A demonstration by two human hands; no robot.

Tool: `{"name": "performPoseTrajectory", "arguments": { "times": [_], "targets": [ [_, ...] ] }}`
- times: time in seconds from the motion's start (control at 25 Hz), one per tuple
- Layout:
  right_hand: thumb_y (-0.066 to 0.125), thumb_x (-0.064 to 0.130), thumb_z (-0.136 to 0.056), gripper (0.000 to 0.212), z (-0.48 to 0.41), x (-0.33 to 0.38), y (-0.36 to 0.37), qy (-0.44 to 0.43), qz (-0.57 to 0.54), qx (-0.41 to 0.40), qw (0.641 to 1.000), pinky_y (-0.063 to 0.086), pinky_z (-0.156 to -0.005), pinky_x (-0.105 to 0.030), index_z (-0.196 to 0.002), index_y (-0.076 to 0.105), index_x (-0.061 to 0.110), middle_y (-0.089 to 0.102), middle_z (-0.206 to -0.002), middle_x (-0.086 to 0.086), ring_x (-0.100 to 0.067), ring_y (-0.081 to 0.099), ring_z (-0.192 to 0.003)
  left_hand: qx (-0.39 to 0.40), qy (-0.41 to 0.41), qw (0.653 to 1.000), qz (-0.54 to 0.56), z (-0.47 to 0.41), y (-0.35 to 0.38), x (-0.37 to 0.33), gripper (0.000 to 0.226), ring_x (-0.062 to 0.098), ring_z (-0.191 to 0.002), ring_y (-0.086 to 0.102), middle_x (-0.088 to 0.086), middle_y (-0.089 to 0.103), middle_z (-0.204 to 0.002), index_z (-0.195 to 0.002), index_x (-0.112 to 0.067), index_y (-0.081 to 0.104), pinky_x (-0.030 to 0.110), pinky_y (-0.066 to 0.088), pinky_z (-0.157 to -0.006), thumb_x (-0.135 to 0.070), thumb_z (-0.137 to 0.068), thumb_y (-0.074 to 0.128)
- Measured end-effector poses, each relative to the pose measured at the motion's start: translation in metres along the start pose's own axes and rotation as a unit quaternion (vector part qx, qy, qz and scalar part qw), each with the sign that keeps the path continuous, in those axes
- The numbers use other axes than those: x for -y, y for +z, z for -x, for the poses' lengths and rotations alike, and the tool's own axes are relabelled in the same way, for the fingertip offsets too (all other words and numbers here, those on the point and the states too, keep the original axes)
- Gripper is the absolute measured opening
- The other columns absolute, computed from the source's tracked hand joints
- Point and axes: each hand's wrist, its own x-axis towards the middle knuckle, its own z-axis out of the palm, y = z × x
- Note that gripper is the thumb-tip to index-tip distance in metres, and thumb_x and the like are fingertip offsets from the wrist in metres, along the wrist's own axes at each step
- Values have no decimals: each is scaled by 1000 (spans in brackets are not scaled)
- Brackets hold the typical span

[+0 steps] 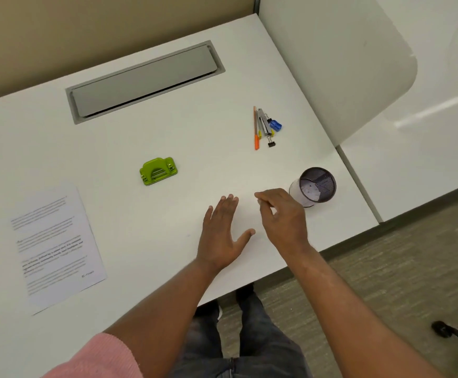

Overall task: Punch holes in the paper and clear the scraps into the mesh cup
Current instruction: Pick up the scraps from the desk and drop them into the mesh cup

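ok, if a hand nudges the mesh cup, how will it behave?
The mesh cup is thin wire mesh holding only a few scraps, so it is probably light and would slide easily on the smooth desk. It looks taller than wide, so a nudge near the rim might tip it. On its side, it would likely roll.

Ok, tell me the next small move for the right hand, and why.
Probably carry the right hand a short way right, over the black mesh cup, and let go there. Its thumb and fingertips are pinched together just left of the cup, though no scrap shows between them. White bits already lie inside the cup, and the left hand lies flat and open on the white desk.
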Motion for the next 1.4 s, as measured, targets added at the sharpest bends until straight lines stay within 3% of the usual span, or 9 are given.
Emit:
{"name": "performPoseTrajectory", "arguments": {
  "times": [0.16, 0.32, 0.44, 0.56, 0.76, 0.92, 1.0, 1.12, 1.4],
  "targets": [
    [65, 0, -95, 20, 27, 22, 62, -3, -14, 138, 990, 60, -82, -34, -108, 78, 8, 75, -103, -3, -16, 72, -91, -92, -96, 989, -71, 50, -35, 64, 66, 22, -144, 42, 3, 47, -156, -153, -18, 41, 44, 32, -119, -49, -98, 59],
    [56, 1, -97, 33, 42, 35, 112, -32, 50, 274, 960, 56, -94, -40, -123, 73, 11, 70, -124, -2, -22, 67, -112, -96, -183, 974, -91, 85, -58, 104, 64, 25, -143, 43, 7, 47, -156, -153, -13, 42, 43, 29, -118, -40, -98, 61],
    [50, -4, -93, 56, 41, 42, 142, -96, 135, 349, 922, 45, -112, -38, -146, 54, 13, 53, -151, -4, -23, 49, -139, -18, -185, 977, -109, 97, -61, 122, 70, 23, -158, 14, 7, 17, -171, -161, -12, 22, 44, 9, -128, -45, -104, 45],
    [54, -3, -90, 64, 45, 45, 160, -133, 176, 383, 897, 36, -116, -33, -152, 45, 11, 43, -159, -8, -25, 38, -148, 40, -156, 976, -147, 97, -56, 134, 75, 21, -158, -15, 5, -12, -172, -164, -17, -1, 48, -6, -129, -57, -106, 25],
    [71, -5, -83, 50, 63, 36, 153, -195, 201, 316, 906, 60, -85, -38, -132, 66, 4, 67, -135, -12, -29, 64, -123, 29, -128, 976, -175, 96, -47, 145, 76, 24, -159, -13, 8, -12, -172, -164, -17, -3, 49, -6, -128, -59, -106, 22],
    [65, -6, -83, 31, 59, 45, 146, -206, 246, 335, 886, 59, -63, -38, -112, 74, 3, 72, -110, -10, -30, 70, -97, 18, -122, 976, -178, 97, -43, 147, 77, 26, -159, -11, 8, -10, -172, -164, -16, -3, 50, -5, -127, -59, -106, 23],
    [52, -3, -88, 26, 53, 58, 148, -186, 303, 391, 849, 50, -62, -35, -104, 70, 6, 66, -105, -8, -27, 64, -94, 23, -122, 976, -178, 97, -44, 147, 77, 25, -159, -11, 8, -11, -172, -164, -17, -4, 50, -4, -127, -60, -106, 22],
    [46, -2, -88, 21, 47, 74, 151, -170, 346, 438, 812, 36, -61, -34, -93, 64, 7, 61, -102, -10, -29, 62, -89, 26, -123, 977, -172, 98, -44, 147, 77, 25, -159, -12, 8, -12, -172, -164, -17, -4, 51, -3, -127, -59, -106, 23],
    [54, 4, -93, 15, 50, 76, 164, -122, 324, 425, 836, 45, -68, -35, -104, 64, 7, 63, -106, -12, -29, 63, -93, 21, -125, 977, -169, 97, -43, 146, 76, 25, -159, -11, 8, -10, -172, -164, -16, -2, 50, -3, -128, -59, -106, 22]
  ]
}}
